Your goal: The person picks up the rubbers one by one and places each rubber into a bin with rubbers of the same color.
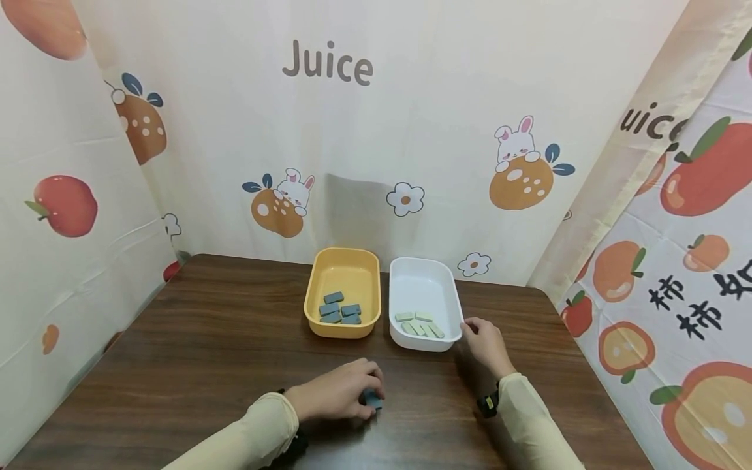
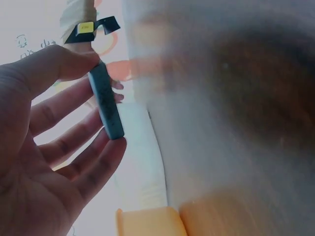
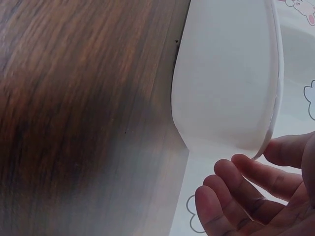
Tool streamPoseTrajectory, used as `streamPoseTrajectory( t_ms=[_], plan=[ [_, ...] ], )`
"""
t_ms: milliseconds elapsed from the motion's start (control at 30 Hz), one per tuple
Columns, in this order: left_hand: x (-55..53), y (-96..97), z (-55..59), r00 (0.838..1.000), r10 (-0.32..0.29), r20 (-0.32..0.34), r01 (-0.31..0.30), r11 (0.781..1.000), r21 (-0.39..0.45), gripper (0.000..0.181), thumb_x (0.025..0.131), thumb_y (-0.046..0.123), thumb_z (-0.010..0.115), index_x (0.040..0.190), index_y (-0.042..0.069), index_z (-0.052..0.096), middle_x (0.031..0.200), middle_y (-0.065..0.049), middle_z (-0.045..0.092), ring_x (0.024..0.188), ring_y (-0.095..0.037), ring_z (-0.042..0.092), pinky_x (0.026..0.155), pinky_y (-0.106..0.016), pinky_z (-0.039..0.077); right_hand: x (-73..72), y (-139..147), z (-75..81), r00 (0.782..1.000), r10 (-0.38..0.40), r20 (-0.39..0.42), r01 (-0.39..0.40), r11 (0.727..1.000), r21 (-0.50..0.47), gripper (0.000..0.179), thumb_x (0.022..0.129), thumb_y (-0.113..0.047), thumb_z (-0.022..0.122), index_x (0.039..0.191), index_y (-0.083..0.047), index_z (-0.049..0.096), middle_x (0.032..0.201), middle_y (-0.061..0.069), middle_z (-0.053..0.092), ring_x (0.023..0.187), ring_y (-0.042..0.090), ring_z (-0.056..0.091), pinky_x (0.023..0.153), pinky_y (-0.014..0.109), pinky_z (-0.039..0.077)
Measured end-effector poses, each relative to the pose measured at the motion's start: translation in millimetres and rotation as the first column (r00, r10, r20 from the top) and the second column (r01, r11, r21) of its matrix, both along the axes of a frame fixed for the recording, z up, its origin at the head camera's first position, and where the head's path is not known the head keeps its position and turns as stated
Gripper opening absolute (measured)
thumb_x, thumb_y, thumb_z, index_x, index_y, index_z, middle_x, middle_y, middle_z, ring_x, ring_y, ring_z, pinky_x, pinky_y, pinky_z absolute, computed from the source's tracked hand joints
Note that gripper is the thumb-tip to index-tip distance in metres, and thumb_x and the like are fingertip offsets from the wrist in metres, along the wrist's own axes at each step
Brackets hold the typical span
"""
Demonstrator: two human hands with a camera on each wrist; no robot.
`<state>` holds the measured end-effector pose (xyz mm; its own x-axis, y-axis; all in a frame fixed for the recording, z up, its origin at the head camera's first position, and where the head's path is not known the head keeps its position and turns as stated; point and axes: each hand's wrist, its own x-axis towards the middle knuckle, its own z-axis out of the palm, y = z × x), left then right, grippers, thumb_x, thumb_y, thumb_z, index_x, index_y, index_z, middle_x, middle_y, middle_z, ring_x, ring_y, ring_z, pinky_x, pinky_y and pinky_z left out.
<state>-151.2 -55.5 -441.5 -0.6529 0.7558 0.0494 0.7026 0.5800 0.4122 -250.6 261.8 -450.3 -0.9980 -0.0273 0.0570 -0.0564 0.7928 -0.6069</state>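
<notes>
My left hand (image 1: 343, 391) is low over the front middle of the table. It pinches a small blue-grey rectangular block (image 2: 106, 101) between thumb and fingers, seen edge-on in the left wrist view. My right hand (image 1: 484, 343) holds the near right corner of the white plastic bin (image 1: 460, 297), thumb on the rim and fingertips against the outer wall. Inside that bin several pale green blocks (image 1: 420, 323) lie in its near half. Just left of it stands the yellow bin (image 1: 343, 331), with several blue-grey blocks (image 1: 329, 309) lying flat inside.
Both bins stand side by side at the back of the dark wood table (image 1: 235, 339), near the printed curtain (image 1: 376, 130). Curtains also close in the left and right sides. Each wrist wears a black strap, the right one (image 1: 488, 405) with a yellow label.
</notes>
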Motion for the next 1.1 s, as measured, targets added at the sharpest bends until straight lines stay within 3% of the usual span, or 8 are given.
streamPoseTrajectory(
  t_ms=[433, 533, 867, 1100],
  plan=[
    [-11.6, -11.8, 9.2, 0.993, 0.105, -0.062, -0.095, 0.985, 0.143, 0.018, 0.086, 0.021, 0.072, 0.104, 0.017, 0.071, 0.114, 0.004, 0.059, 0.103, -0.01, 0.052, 0.087, -0.022, 0.048, 2.4, 1, -1.0, 1.0, -0.012, 0.01, 0.012, 1.0, -0.005, 0.032, 0.098, -0.017, 0.052, 0.116, 0.007, 0.065, 0.108, 0.023, 0.068, 0.087, 0.027, 0.059, 0.076, 0.041, 0.051],
    [-15.6, -14.3, 10.0, 0.986, 0.131, -0.1, -0.112, 0.978, 0.175, 0.018, 0.086, 0.021, 0.072, 0.103, 0.016, 0.071, 0.114, 0.003, 0.06, 0.103, -0.011, 0.054, 0.088, -0.024, 0.049, 1.6, 1, -1.0, 1.0, -0.013, 0.009, 0.013, 1.0, -0.008, 0.032, 0.098, -0.017, 0.052, 0.115, 0.006, 0.065, 0.106, 0.022, 0.068, 0.086, 0.027, 0.059, 0.076, 0.04, 0.051],
    [-29.1, -25.9, 12.6, 0.966, 0.229, -0.124, -0.191, 0.947, 0.258, 0.02, 0.084, 0.019, 0.072, 0.103, 0.014, 0.072, 0.11, 0.003, 0.061, 0.098, -0.01, 0.056, 0.086, -0.026, 0.051, 2.4, -1, -0.4, 0.999, -0.004, -0.033, 0.003, 1.0, -0.029, 0.031, 0.097, -0.017, 0.053, 0.111, 0.007, 0.066, 0.1, 0.022, 0.069, 0.081, 0.026, 0.059, 0.071, 0.037, 0.05],
    [-39.8, -30.5, 15.7, 0.942, 0.301, -0.151, -0.241, 0.916, 0.321, 0.018, 0.084, 0.018, 0.075, 0.101, 0.015, 0.072, 0.11, 0.002, 0.063, 0.105, -0.015, 0.06, 0.089, -0.034, 0.052, 2.6, 0, -1.2, 1.0, -0.016, 0.008, 0.016, 0.999, -0.033, 0.032, 0.099, -0.017, 0.052, 0.116, 0.007, 0.065, 0.107, 0.023, 0.068, 0.086, 0.026, 0.059, 0.074, 0.039, 0.051]
  ],
)
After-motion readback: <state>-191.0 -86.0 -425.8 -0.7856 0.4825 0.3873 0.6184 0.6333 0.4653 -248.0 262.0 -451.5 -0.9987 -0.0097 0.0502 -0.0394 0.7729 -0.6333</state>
